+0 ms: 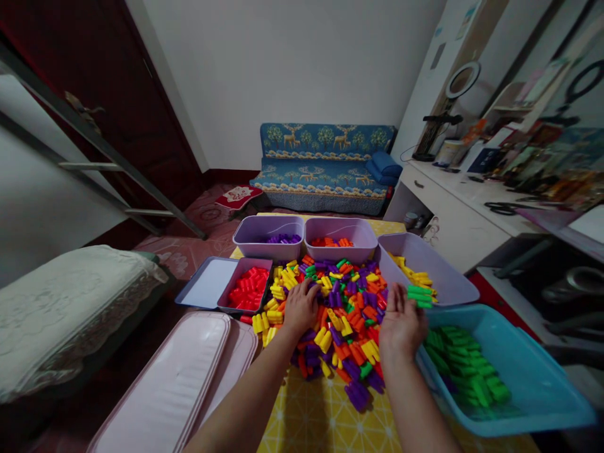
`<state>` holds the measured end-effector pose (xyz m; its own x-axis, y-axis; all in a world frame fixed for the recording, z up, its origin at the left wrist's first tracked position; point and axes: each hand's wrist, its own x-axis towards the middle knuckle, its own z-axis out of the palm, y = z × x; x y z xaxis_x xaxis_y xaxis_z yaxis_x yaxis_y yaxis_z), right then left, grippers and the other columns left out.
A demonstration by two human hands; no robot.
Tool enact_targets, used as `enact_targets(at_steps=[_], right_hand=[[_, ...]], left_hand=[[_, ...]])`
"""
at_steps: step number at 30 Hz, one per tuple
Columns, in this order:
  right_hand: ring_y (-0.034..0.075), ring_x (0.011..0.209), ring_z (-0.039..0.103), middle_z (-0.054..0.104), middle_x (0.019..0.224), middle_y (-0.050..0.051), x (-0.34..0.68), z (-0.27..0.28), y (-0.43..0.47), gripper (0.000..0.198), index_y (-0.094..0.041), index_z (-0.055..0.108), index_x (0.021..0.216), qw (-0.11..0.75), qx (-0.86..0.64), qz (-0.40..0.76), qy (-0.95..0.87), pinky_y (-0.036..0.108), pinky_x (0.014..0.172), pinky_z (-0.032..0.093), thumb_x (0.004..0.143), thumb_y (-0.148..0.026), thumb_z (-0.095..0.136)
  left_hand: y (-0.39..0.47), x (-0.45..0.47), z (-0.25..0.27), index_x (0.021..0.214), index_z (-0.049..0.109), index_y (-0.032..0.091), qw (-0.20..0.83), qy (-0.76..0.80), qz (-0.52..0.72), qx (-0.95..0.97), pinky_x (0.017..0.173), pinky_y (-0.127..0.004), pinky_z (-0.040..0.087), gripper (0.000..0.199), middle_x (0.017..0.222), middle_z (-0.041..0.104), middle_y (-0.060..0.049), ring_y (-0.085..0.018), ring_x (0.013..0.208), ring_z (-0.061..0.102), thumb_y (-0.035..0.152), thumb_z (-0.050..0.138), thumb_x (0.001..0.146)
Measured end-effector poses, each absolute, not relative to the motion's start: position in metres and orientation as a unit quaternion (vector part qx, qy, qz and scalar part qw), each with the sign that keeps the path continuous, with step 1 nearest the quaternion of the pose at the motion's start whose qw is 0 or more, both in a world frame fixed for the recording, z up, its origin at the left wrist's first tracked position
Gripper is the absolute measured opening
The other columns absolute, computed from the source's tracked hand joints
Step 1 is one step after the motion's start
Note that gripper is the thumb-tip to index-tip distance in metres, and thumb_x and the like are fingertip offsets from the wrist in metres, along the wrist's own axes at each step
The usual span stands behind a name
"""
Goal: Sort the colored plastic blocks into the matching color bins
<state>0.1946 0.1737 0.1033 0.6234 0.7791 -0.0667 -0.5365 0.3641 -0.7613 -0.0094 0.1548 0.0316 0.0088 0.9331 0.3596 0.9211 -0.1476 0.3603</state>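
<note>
Evidently, green pieces [419, 296] adjoin the right hand [402, 324]; stickers [467, 21] blur.

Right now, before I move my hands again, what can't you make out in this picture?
In the head view:
- Whether the left hand grips any pieces in the mixed pile: the hand itself covers them.
- How the right hand meets the green pieces: its fingers partly hide the contact.
- How many purple pieces there are: the front wall of their bin hides some.
- The near end of the pink lid: cut off by the bottom edge.
</note>
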Motion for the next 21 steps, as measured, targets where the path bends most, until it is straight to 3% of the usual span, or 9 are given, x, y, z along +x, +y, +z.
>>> enact_targets(at_steps=[5, 7, 10, 13, 15, 21], right_hand=[[0.016, 0.115, 0.062, 0.054, 0.137, 0.011, 0.210, 0.105, 0.175, 0.032, -0.023, 0.053, 0.093, 0.821, -0.399, 0.395, -0.104, 0.041, 0.109, 0.043, 0.091, -0.049, 0.035], [0.016, 0.112, 0.064, 0.054, 0.138, 0.010, 0.213, 0.101, 0.175, 0.037, -0.025, 0.050, 0.093, 0.810, -0.414, 0.403, -0.097, 0.041, 0.104, 0.047, 0.092, -0.054, 0.028], [0.018, 0.103, 0.067, 0.064, 0.121, 0.010, 0.208, 0.089, 0.175, 0.040, -0.025, 0.050, 0.095, 0.767, -0.452, 0.434, -0.136, 0.040, 0.091, 0.054, 0.087, -0.061, 0.035], [0.021, 0.090, 0.067, 0.070, 0.098, 0.008, 0.197, 0.071, 0.177, 0.042, -0.021, 0.057, 0.096, 0.661, -0.524, 0.461, -0.277, 0.038, 0.079, 0.054, 0.077, -0.058, 0.053], [0.022, 0.087, 0.066, 0.070, 0.091, 0.007, 0.189, 0.056, 0.181, 0.037, -0.019, 0.062, 0.091, 0.564, -0.565, 0.430, -0.421, 0.038, 0.080, 0.052, 0.072, -0.050, 0.061], [0.021, 0.091, 0.064, 0.070, 0.096, 0.008, 0.176, 0.025, 0.189, 0.019, -0.018, 0.067, 0.091, 0.293, -0.604, 0.221, -0.707, 0.032, 0.082, 0.047, 0.081, -0.024, 0.052]], left_hand=[[0.154, -0.009, 0.033, 0.126, 0.057, 0.027, 0.012, 0.653, 0.266, 0.709, 0.105, -0.044, 0.039, 0.042, 0.136, 0.053, -0.007, -0.026, 0.121, 0.050, 0.016, 0.054, 0.085], [0.154, -0.009, 0.033, 0.126, 0.057, 0.027, 0.014, 0.653, 0.268, 0.708, 0.104, -0.044, 0.039, 0.043, 0.136, 0.053, -0.007, -0.025, 0.121, 0.050, 0.016, 0.054, 0.085], [0.154, -0.009, 0.033, 0.126, 0.057, 0.027, 0.017, 0.652, 0.271, 0.708, 0.104, -0.044, 0.039, 0.043, 0.136, 0.052, -0.008, -0.025, 0.121, 0.049, 0.016, 0.054, 0.085], [0.154, -0.009, 0.034, 0.126, 0.057, 0.027, 0.020, 0.651, 0.273, 0.708, 0.104, -0.044, 0.039, 0.042, 0.136, 0.053, -0.007, -0.026, 0.121, 0.050, 0.016, 0.053, 0.085], [0.153, -0.008, 0.035, 0.126, 0.057, 0.027, 0.022, 0.651, 0.277, 0.706, 0.104, -0.044, 0.039, 0.042, 0.135, 0.053, -0.007, -0.025, 0.121, 0.050, 0.016, 0.052, 0.086], [0.152, -0.009, 0.037, 0.125, 0.056, 0.026, 0.025, 0.653, 0.279, 0.703, 0.105, -0.043, 0.039, 0.040, 0.135, 0.053, -0.007, -0.024, 0.122, 0.050, 0.016, 0.052, 0.086]])
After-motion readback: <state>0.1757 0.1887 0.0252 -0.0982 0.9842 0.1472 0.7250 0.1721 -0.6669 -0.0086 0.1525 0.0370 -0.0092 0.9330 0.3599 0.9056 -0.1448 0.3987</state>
